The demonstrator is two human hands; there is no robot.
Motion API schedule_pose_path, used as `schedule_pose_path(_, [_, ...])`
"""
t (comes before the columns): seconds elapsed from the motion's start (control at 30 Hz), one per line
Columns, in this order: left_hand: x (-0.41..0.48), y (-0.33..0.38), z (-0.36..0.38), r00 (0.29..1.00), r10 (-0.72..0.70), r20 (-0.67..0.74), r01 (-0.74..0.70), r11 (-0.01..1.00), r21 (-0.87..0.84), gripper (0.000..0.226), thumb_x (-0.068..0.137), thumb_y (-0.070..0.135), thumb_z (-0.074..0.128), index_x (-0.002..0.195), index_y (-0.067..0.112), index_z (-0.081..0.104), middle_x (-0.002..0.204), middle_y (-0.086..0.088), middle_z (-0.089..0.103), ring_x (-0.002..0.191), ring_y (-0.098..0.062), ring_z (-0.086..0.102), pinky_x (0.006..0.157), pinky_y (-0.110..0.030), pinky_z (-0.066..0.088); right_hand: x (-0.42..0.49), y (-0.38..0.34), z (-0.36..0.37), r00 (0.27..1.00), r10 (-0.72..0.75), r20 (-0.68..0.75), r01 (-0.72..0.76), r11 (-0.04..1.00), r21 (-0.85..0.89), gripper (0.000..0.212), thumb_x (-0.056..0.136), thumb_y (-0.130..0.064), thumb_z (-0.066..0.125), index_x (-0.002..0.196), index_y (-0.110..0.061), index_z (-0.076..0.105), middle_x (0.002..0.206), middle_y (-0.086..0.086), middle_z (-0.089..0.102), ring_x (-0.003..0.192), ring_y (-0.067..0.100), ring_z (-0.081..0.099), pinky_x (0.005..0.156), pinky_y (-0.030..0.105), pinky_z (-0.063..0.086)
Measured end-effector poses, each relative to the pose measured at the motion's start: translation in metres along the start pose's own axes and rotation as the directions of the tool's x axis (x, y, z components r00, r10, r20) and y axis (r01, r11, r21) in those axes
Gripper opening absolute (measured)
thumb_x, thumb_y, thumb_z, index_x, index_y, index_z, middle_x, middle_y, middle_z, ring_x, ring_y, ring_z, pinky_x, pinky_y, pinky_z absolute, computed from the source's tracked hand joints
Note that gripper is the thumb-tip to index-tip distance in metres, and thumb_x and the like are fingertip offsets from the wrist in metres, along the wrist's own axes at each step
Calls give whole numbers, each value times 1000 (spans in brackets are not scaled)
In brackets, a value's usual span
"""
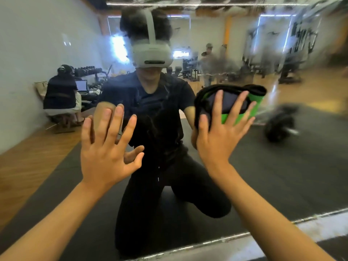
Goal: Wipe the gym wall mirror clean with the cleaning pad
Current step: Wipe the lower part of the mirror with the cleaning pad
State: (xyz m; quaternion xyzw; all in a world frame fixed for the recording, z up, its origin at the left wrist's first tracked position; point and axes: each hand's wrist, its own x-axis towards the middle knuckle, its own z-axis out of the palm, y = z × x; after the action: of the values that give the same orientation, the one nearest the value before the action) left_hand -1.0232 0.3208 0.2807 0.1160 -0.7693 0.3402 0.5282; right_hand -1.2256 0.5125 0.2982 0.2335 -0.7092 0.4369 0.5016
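Wiping step under way: right hand (216, 140), fingers (238, 108) spread straight, pressing green-and-black cleaning pad (252, 108) flat against mirror (282, 157). Left hand (105, 147) released, splayed, bracing on glass. Hazy streaks showing upper right; likely calling for sweeping pad upward there, keeping firm pressure.

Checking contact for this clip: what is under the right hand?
Under the spread right hand lies the green and black cleaning pad, pressed flat against the smeared wall mirror. The glass behind the pad is covered, so its state cannot be seen.
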Motion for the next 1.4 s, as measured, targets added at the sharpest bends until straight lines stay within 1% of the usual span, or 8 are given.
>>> schedule_pose_path(0.27, [0, 1, 0, 1000, -9, -9, 9, 1000, 8, 82, 98, 54, 56, 167, 17, 31, 175, -14, 16, 161, -36, 17, 129, -60, 9, -83, 80, -8, 791, -556, 254, 574, 819, 8, 58, 102, -57, 47, 157, -47, 30, 172, 5, 13, 159, 38, 3, 126, 60, 8])
schedule_pose_path(0.53, [2, 2, -1, 1000, -17, 12, 17, 1000, 10, 85, 98, 56, 56, 168, 18, 27, 175, -14, 15, 161, -36, 16, 129, -61, 11, 17, 10, -8, 999, 12, 31, -12, 1000, 4, 58, 106, -50, 40, 160, -28, 37, 168, 26, 17, 153, 55, 11, 122, 68, 12])
schedule_pose_path(0.67, [2, 2, -2, 1000, -7, 4, 7, 1000, 9, 84, 98, 56, 56, 168, 18, 28, 175, -14, 15, 161, -35, 17, 129, -61, 12, -38, -21, 0, 940, -313, 138, 311, 950, 37, 53, 106, -51, 43, 157, -36, 40, 169, 17, 15, 156, 49, 8, 124, 66, 10])
schedule_pose_path(0.8, [1, 1, 0, 1000, -11, -8, 11, 1000, -6, 84, 98, 55, 56, 168, 18, 27, 175, -13, 15, 162, -33, 14, 129, -61, 10, -73, 50, -9, 803, -533, 267, 537, 841, 67, 57, 102, -55, 49, 156, -45, 35, 174, 3, 9, 159, 40, 0, 125, 65, 7])
schedule_pose_path(0.93, [1, 3, 0, 1000, -23, -14, 23, 1000, -10, 83, 98, 55, 55, 168, 18, 28, 175, -14, 18, 161, -33, 16, 129, -60, 10, -47, 92, -23, 913, -309, 268, 312, 950, 32, 62, 101, -54, 48, 158, -32, 37, 173, 16, 5, 156, 49, -1, 121, 73, 8])
schedule_pose_path(1.1, [2, 4, 0, 1000, -24, -16, 24, 1000, -8, 82, 98, 56, 55, 167, 18, 31, 173, -14, 22, 161, -33, 18, 129, -61, 13, 32, -1, -11, 999, 3, 40, -4, 1000, 5, 62, 105, -52, 42, 161, -26, 36, 169, 26, 17, 153, 55, 10, 121, 71, 11])
schedule_pose_path(1.23, [1, 2, 0, 1000, -19, -6, 19, 1000, 5, 84, 97, 56, 55, 167, 19, 29, 175, -13, 18, 162, -32, 15, 128, -61, 13, 16, -63, -1, 967, -241, 82, 242, 970, 2, 58, 104, -50, 47, 159, -34, 39, 169, 20, 20, 155, 52, 13, 122, 68, 11])
schedule_pose_path(1.4, [0, 1, 0, 1000, -13, -5, 13, 1000, 8, 85, 97, 55, 56, 168, 19, 28, 175, -13, 16, 163, -31, 12, 129, -61, 11, 21, 8, -17, 764, -606, 220, 617, 786, 22, 58, 105, -57, 44, 158, -38, 36, 168, 16, 20, 154, 49, 15, 124, 66, 11])
